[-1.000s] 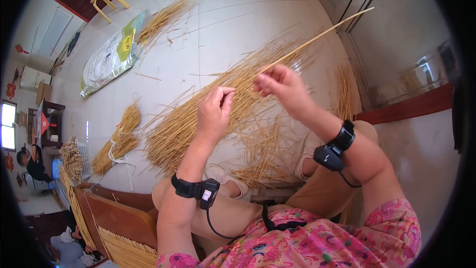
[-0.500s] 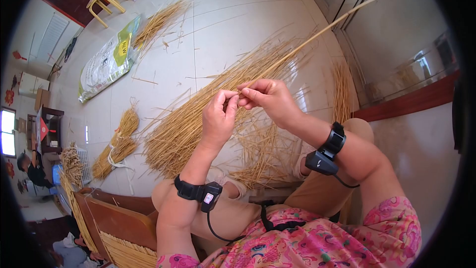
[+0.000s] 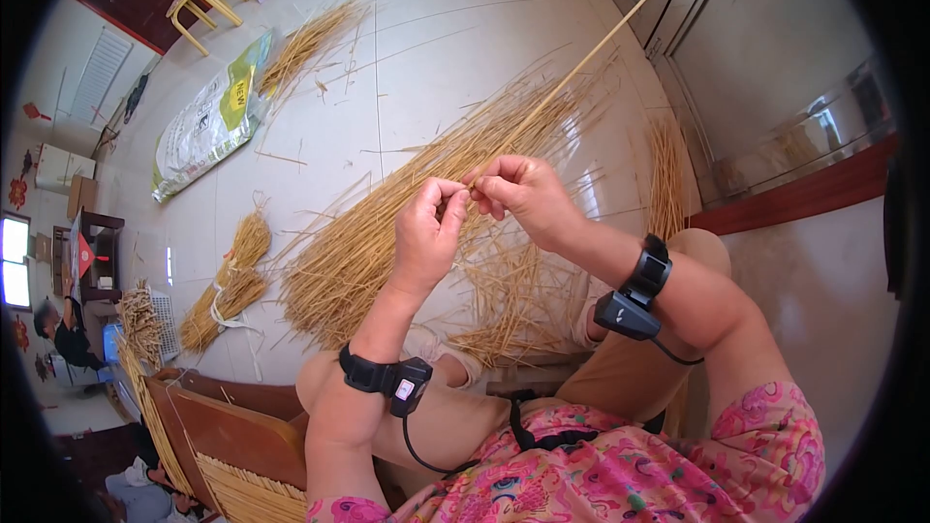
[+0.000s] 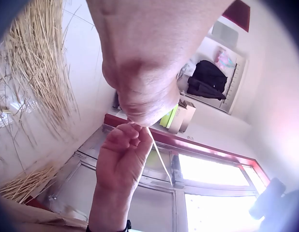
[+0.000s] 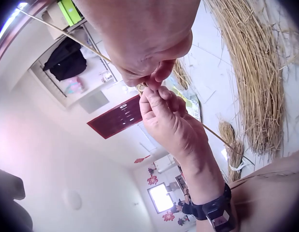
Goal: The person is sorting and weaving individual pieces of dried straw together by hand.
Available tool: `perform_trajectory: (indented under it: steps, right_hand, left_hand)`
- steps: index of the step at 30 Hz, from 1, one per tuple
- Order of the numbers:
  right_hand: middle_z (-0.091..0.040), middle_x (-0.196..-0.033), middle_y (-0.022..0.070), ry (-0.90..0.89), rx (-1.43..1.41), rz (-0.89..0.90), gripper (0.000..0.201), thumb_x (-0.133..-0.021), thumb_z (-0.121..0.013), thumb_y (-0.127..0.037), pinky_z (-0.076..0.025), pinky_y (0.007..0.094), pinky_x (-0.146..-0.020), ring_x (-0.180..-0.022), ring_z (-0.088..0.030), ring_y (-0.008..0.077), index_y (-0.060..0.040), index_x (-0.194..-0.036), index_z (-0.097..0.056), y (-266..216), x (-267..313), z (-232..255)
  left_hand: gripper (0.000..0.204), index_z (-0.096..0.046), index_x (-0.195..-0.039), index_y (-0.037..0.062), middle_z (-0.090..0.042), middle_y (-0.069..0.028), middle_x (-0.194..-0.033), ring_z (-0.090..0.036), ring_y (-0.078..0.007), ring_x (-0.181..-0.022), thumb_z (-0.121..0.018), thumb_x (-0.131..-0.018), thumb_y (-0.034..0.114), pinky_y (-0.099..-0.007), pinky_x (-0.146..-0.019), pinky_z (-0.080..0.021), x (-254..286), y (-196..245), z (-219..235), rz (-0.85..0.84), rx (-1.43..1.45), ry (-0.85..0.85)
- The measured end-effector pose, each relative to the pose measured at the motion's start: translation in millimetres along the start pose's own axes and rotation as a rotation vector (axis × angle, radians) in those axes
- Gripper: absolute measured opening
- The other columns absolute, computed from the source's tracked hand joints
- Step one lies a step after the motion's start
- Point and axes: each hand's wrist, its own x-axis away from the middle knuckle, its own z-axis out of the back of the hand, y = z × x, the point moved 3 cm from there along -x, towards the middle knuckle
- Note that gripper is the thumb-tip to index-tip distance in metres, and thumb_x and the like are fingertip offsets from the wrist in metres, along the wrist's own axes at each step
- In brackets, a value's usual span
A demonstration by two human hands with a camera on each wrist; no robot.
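A long, thin straw stalk (image 3: 620, 26) slants up and to the right from the hands in the head view. My left hand (image 3: 427, 230) pinches it between thumb and forefinger. Close beside it, fingertips meeting, my right hand (image 3: 528, 196) pinches the same stalk. In the right wrist view, one part of the stalk (image 5: 67, 35) runs to the upper left, and a thin end shows beyond the left hand (image 5: 173, 128). Fingers hide the stalk where it is held. Below the hands a large spread of loose straw (image 3: 358, 252) lies on the tiled floor.
A tied straw bundle (image 3: 232, 276) lies left of the spread, with a printed sack (image 3: 208, 131) beyond it. More straw (image 3: 666, 179) stands by the metal door at right. A wooden box (image 3: 232, 402) stands beside the left knee. People sit at far left.
The hands, apart one second ago, have come together as the right moved left and down to the left hand. The stalk's far end has since swung upward and left.
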Motion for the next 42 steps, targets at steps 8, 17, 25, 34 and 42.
perform_trajectory:
  steps: [8,17,25,34,42]
  right_hand:
    - [-0.058,-0.071,0.0039,0.083,-0.156,-0.074,0.009,-0.084,-0.056,-0.008,-0.041,0.0190,-0.050,-0.058,-0.052,0.0079,0.0007,-0.085,-0.058,7.5,4.6,-9.0]
    - [-0.056,-0.064,0.0047,0.246,0.048,-0.076,0.012,-0.084,-0.057,-0.010,-0.043,0.0223,-0.046,-0.054,-0.054,0.0093,0.0005,-0.079,-0.053,7.9,8.9,-14.5]
    - [-0.054,-0.069,0.0058,0.040,-0.463,-0.247,0.010,-0.087,-0.052,-0.007,-0.040,0.0216,-0.045,-0.055,-0.051,0.0103,-0.0004,-0.080,-0.052,15.8,11.7,-14.6]
    - [-0.055,-0.069,0.0060,-0.079,-0.497,-0.328,0.011,-0.088,-0.048,-0.006,-0.037,0.0206,-0.043,-0.053,-0.049,0.0097,-0.0004,-0.081,-0.055,13.6,7.6,-9.3]
    - [-0.061,-0.062,0.0068,-0.104,0.072,-0.541,0.016,-0.083,-0.058,-0.010,-0.041,0.0210,-0.042,-0.047,-0.055,0.0102,-0.0023,-0.069,-0.061,62.8,41.1,-21.1]
  left_hand:
    - [0.007,-0.055,-0.084,0.0032,-0.056,-0.0064,-0.068,-0.055,-0.0185,-0.058,-0.060,-0.085,0.008,-0.0307,-0.052,-0.044,5.0,6.1,-2.0,-0.225,-0.303,0.088]
    - [0.009,-0.053,-0.086,0.0030,-0.056,-0.0104,-0.075,-0.057,-0.0275,-0.067,-0.060,-0.083,0.006,-0.0357,-0.057,-0.045,10.0,5.0,-10.7,-0.344,-0.547,0.133]
    - [0.010,-0.052,-0.087,0.0030,-0.056,-0.0110,-0.075,-0.056,-0.0267,-0.065,-0.061,-0.083,0.005,-0.0345,-0.056,-0.045,10.9,8.6,-6.3,-0.481,-0.505,0.158]
    - [0.011,-0.052,-0.088,0.0022,-0.057,-0.0117,-0.076,-0.056,-0.0259,-0.064,-0.061,-0.083,0.003,-0.0332,-0.054,-0.046,7.1,16.3,-3.4,-0.518,-0.421,0.141]
    - [0.008,-0.054,-0.089,0.0039,-0.058,-0.0051,-0.072,-0.055,-0.0112,-0.061,-0.060,-0.088,0.009,-0.0252,-0.054,-0.044,-3.3,17.9,6.6,-0.145,-0.031,0.288]
